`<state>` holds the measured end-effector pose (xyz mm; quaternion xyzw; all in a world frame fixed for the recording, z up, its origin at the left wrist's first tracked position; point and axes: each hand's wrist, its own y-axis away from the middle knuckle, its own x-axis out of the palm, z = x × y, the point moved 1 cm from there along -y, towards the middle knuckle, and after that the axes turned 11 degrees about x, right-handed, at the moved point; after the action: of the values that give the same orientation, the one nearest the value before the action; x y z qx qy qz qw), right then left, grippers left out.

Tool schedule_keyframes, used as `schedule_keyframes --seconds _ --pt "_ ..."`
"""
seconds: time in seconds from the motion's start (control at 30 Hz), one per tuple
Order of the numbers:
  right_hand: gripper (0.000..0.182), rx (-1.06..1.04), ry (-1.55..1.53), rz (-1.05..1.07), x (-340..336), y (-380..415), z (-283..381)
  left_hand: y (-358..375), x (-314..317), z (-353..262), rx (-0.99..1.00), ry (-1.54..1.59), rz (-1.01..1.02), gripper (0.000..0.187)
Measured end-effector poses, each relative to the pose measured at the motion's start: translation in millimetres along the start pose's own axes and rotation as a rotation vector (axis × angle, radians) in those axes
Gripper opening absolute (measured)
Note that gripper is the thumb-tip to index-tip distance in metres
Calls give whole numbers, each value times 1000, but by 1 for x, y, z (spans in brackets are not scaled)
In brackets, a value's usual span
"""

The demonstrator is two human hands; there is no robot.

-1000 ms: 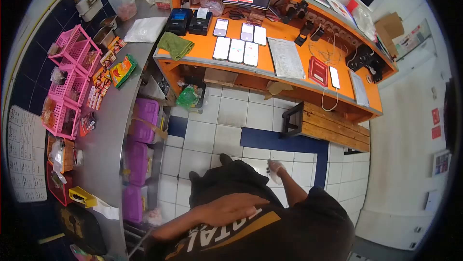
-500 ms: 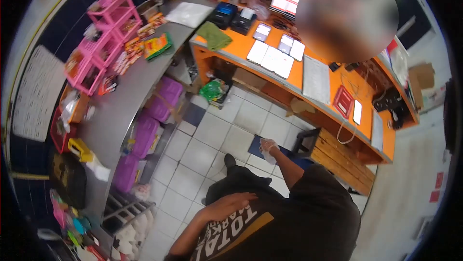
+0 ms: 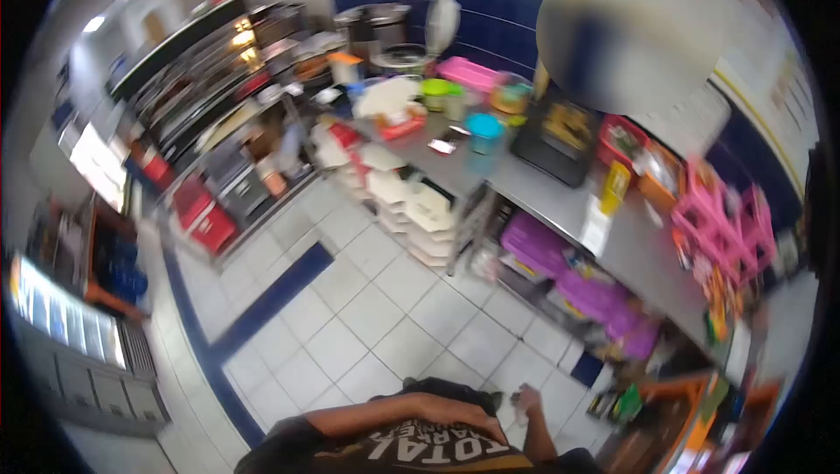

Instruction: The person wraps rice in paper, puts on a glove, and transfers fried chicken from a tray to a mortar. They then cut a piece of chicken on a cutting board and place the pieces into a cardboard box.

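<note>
Hands are empty so far: our left hand [image 3: 464,410] lies flat on our dark shirt [image 3: 420,452], grip apart; our gloved right hand [image 3: 528,400] hangs at five o'clock, grip unclear. Nothing is lifted; the bench [image 3: 560,198] lies well apart at one o'clock.

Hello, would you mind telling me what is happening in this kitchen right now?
A person in a dark printed shirt stands on the white tiled floor of a food kitchen. The left hand lies flat against the shirt, holding nothing. The right hand hangs by the side and seems to wear a thin clear glove; whether it holds anything is too blurred to tell. The steel counter with pink baskets is out of reach.
</note>
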<state>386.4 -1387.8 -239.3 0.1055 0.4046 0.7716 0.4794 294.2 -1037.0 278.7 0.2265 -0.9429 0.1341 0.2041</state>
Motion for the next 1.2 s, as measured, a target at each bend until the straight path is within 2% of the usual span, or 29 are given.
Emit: schedule_keyframes --seconds 0.03,0.1,0.17,0.23,0.27,0.37,0.4,0.43,0.47,0.53,0.57,0.6,0.63,0.67,0.73,0.77,0.83,0.9,0.97,1.03,1.07,1.13,1.2 --pt "38 199 -305 13 17 53 87 17 2 -6 49 23 -9 63" --pt "37 398 -310 121 51 46 146 48 -9 -18 127 -61 -77 65" --pt "33 399 -256 183 82 35 176 75 -12 -19 95 -356 -178 66" --pt "32 432 -57 277 112 14 213 100 -25 -35 105 -391 -235 66" --pt "29 464 16 229 124 3 233 112 -34 -44 94 -424 -253 67" --pt "27 457 100 338 153 -35 287 154 -65 -69 71 -426 -327 61" --pt "27 444 135 294 161 -40 310 170 -78 -78 66 -445 -346 61" --pt "29 491 165 266 178 -65 323 187 -91 -88 163 -539 -279 55" --pt "31 535 195 238 183 -112 315 204 -106 -98 256 -634 -208 57" --pt "35 112 662 407 191 -194 315 230 -152 -76 276 -658 -273 59" --pt "36 -17 741 471 201 -237 322 246 -174 -76 313 -660 -322 60" --pt "37 -156 814 525 212 -264 340 265 -184 -93 216 -700 -392 54" --pt "37 -299 875 567 224 -281 365 284 -188 -123 199 -714 -409 54" --pt "35 2 657 561 247 -296 389 300 -188 -161 225 -677 -404 50" --pt "31 526 62 340 300 -271 481 327 -199 -189 262 -646 -411 46" --pt "31 514 75 343 332 -258 524 338 -207 -190 312 -632 -483 42" --pt "27 -728 1628 278 384 -241 606 360 -224 -210 377 -639 -559 39" --pt "42 -724 1791 723 461 -358 603 382 -234 -240 298 -602 -608 42" --pt "42 -229 1046 803 537 -378 628 408 -250 -258 240 -564 -660 44" --pt "42 -658 1120 993 590 -374 661 434 -269 -268 247 -526 -709 44" --pt "42 -671 1128 990 620 -368 677 447 -279 -273 249 -505 -734 45" --pt "43 -386 1267 791 676 -356 709 476 -297 -281 253 -459 -785 45" --pt "44 -390 1246 777 695 -341 734 512 -313 -289 271 -398 -843 46"
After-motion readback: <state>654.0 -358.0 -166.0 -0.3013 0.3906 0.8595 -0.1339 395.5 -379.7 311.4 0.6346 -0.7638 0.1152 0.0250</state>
